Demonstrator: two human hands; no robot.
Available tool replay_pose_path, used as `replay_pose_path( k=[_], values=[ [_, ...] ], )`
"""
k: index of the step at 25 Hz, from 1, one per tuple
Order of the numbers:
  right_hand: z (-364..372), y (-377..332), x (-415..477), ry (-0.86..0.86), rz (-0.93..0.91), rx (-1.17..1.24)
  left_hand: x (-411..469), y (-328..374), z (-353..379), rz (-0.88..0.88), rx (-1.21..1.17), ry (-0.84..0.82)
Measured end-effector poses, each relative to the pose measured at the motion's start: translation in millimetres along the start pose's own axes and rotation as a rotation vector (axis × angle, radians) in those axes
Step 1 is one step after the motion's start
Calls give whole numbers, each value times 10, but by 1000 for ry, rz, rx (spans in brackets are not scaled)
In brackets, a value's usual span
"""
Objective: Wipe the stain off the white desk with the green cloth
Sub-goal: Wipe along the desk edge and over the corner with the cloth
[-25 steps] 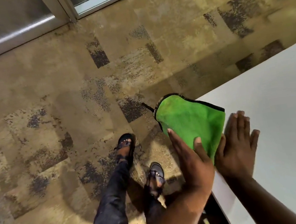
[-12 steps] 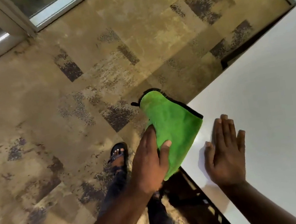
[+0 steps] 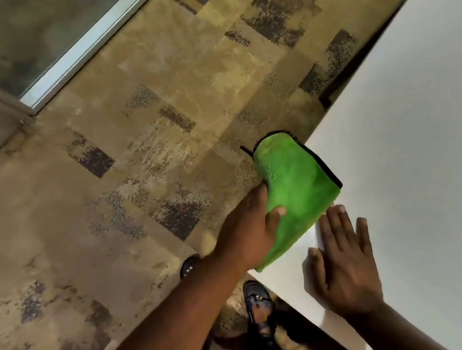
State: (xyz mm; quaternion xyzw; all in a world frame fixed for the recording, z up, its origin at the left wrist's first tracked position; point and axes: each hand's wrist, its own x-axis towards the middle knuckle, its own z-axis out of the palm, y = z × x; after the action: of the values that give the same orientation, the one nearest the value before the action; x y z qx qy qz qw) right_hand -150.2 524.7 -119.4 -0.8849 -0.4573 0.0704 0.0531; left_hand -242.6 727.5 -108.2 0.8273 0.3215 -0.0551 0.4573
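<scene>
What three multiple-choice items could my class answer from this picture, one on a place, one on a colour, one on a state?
1. Where is the cloth?
A. On the floor
B. At the desk's corner, partly past the edge
C. Mid-desk

2. What colour is the cloth's trim?
A. Black
B. Red
C. Yellow

3. How is the right hand placed?
A. Fist in the air
B. Gripping the cloth
C. Flat on the desk, fingers spread

Answers:
1 B: the cloth overhangs the desk's corner, with carpet behind its far part.
2 A: a dark black border runs along the cloth's edge.
3 C: the right palm lies open on the white top, while the left hand pinches the cloth.
</scene>
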Motion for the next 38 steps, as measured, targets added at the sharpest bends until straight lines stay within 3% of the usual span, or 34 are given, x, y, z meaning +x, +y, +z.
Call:
replay_pose_path(
  k=[4, 13, 20, 29, 35, 38],
  values=[
    [35, 2, 14, 9, -5, 20, -284, -218, -37, -49, -38, -49],
    [-30, -8, 39, -23, 2, 47, 1342, 684, 71, 30, 33, -48],
    [0, 32, 36, -12, -26, 61, 150, 69, 11, -52, -4, -36],
    [42, 60, 33, 6, -23, 84, 1753, 997, 77, 14, -85, -39],
    [49, 62, 23, 15, -33, 70, 778, 447, 131, 79, -44, 85],
    [34, 52, 24, 22, -31, 59, 912, 472, 191, 31, 72, 70]
  ],
)
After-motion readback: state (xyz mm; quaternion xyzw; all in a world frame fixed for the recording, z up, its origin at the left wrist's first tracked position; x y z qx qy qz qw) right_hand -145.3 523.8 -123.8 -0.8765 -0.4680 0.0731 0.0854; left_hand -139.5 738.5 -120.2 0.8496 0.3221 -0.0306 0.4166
